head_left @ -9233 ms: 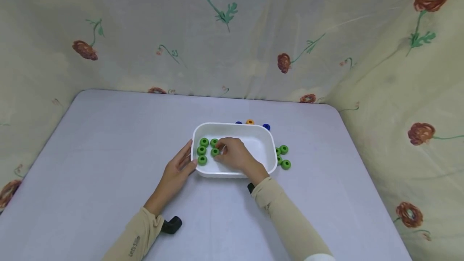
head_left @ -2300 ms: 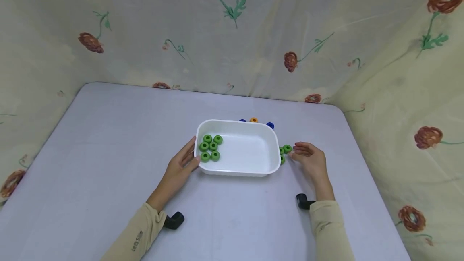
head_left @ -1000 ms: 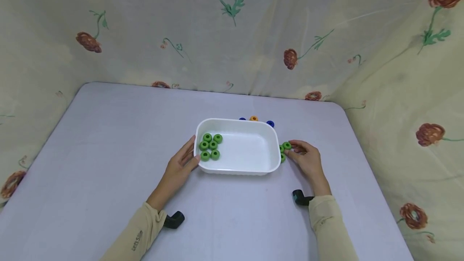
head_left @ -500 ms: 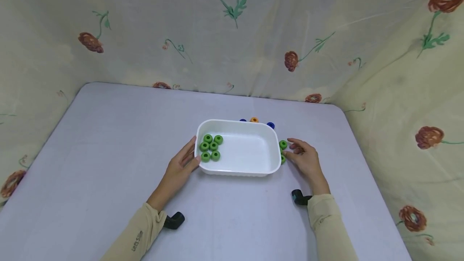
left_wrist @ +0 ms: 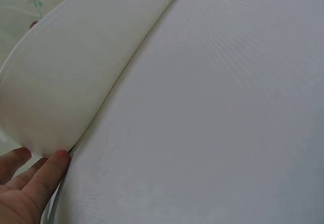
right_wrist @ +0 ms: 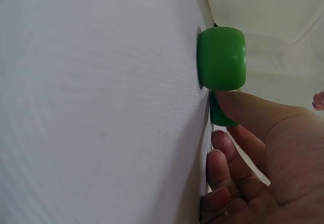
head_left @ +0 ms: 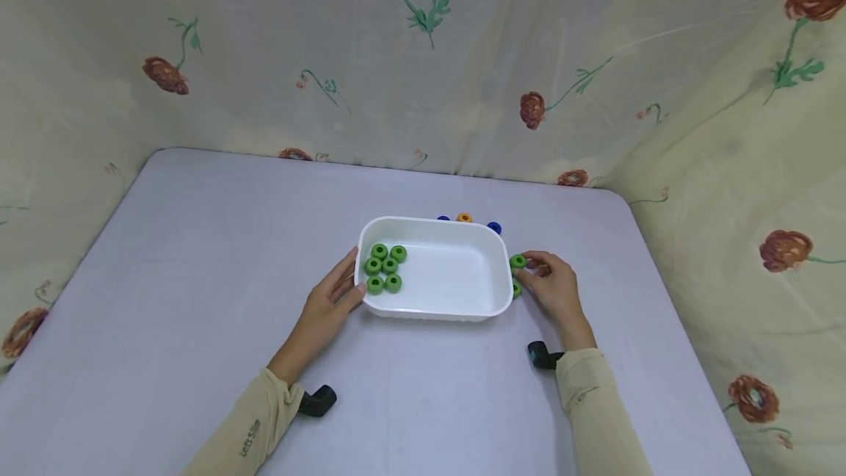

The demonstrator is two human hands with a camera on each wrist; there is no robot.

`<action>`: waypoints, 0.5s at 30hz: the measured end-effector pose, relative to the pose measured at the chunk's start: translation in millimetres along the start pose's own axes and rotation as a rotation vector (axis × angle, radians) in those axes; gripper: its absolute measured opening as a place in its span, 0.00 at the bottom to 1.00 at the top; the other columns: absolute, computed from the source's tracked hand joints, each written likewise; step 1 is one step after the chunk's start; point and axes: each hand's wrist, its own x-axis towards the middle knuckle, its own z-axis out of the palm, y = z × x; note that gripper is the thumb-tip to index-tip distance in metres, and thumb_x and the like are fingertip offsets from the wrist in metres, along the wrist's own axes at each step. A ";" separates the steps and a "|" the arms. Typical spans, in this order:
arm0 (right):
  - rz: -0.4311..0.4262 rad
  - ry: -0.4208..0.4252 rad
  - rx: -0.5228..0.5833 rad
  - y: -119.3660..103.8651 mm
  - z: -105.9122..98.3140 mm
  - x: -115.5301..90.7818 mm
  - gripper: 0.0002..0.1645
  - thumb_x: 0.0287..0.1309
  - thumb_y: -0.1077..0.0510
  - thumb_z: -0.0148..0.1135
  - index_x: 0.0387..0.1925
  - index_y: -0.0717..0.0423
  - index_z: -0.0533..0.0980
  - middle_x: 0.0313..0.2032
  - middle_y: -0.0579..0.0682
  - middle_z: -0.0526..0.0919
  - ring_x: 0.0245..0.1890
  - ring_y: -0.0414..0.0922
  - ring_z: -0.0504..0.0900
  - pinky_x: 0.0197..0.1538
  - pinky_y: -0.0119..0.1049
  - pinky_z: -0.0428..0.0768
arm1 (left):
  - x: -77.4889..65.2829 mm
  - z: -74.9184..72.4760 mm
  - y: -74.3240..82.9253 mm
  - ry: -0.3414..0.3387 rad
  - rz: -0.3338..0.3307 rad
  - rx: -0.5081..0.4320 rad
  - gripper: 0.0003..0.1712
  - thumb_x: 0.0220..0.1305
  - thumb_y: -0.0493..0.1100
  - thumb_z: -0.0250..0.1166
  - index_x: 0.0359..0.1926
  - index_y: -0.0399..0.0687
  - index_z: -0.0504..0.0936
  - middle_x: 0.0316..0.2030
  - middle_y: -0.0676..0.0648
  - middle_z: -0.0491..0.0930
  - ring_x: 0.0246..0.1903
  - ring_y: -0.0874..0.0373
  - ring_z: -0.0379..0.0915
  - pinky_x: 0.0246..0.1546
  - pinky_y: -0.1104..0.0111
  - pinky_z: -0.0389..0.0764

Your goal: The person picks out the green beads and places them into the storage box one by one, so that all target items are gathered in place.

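Observation:
A white plastic tray [head_left: 436, 307] stands on the table with several green beads [head_left: 390, 266] grouped at its left end. My left hand [head_left: 325, 311] rests against the tray's left end, its fingertips touching the outer wall in the left wrist view. Just past the tray's right end, my right hand [head_left: 554, 286] pinches a green bead [head_left: 518, 261] between thumb and fingers. That bead is partly hidden behind the thumb in the right wrist view. Another green bead [right_wrist: 221, 58] sits closer to that camera, beside the tray wall and untouched.
Behind the tray lie an orange bead [head_left: 465, 217] and two blue beads, one blue bead [head_left: 494, 228] standing clear of the rim and the other partly hidden. A pale cloth covers the table [head_left: 218, 241]. Flower-printed fabric [head_left: 264, 42] hangs around its back and sides.
My right hand has come in from the right to the green beads beside the tray and closed on one, shifting it slightly left. The left hand keeps its place.

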 end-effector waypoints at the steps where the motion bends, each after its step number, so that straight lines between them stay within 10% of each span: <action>1: 0.015 0.007 0.008 -0.2 -0.1 0.0 0.24 0.57 0.55 0.72 0.55 0.57 0.81 0.46 0.59 0.85 0.41 0.46 0.76 0.44 0.32 0.73 | 0.1 -0.2 -0.6 0.001 0.002 0.000 0.38 0.73 0.45 0.60 0.78 0.62 0.56 0.77 0.46 0.60 0.74 0.49 0.62 0.67 0.70 0.73; 8: 0.146 0.042 0.045 -4.3 -5.3 -1.5 0.25 0.59 0.49 0.72 0.55 0.54 0.80 0.49 0.55 0.85 0.45 0.41 0.79 0.41 0.22 0.77 | 0.3 -0.2 0.1 0.002 -0.034 -0.006 0.38 0.73 0.44 0.60 0.78 0.65 0.56 0.77 0.47 0.60 0.74 0.49 0.63 0.67 0.68 0.74; 15: 0.050 0.129 0.051 -32.1 -18.9 -4.2 0.24 0.58 0.49 0.73 0.53 0.53 0.81 0.48 0.54 0.85 0.40 0.39 0.75 0.34 0.22 0.73 | -0.6 -0.8 2.9 0.006 -0.054 -0.006 0.38 0.72 0.45 0.61 0.77 0.69 0.57 0.77 0.50 0.59 0.74 0.52 0.63 0.66 0.69 0.75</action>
